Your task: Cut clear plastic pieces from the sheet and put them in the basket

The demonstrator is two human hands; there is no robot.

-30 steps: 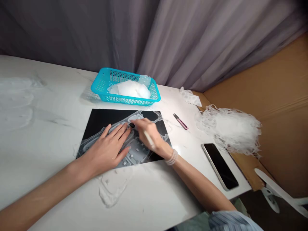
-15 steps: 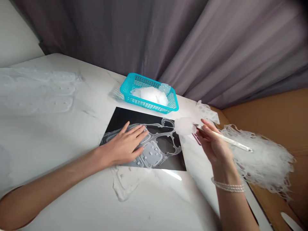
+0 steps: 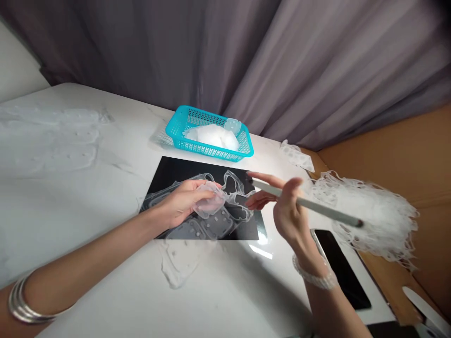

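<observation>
My left hand (image 3: 185,199) pinches the clear silicone sheet (image 3: 211,202), whose moulded rectangular pads and thin curling edges lie over a black mat (image 3: 246,230). Part of the sheet is lifted and bunched between thumb and fingers. Just right of it, my right hand (image 3: 287,206) holds a slim pale stick-like tool (image 3: 324,211) with dark ends, lodged by the thumb. The fingers of this hand stretch toward the sheet's loose strands; motion blur hides whether they touch. The tool's exact kind is unclear.
A blue basket (image 3: 207,152) behind the mat contains white translucent pieces. Stringy clear scraps (image 3: 373,216) are heaped on the right, near a phone (image 3: 341,267). More clear sheets (image 3: 49,141) lie on the left. A grey curtain (image 3: 141,56) hangs behind the table.
My left hand went from lying flat on the sheet to pinching a lifted part. My right hand moved left and no longer has the translucent piece at its fingertips. The phone has come into sight.
</observation>
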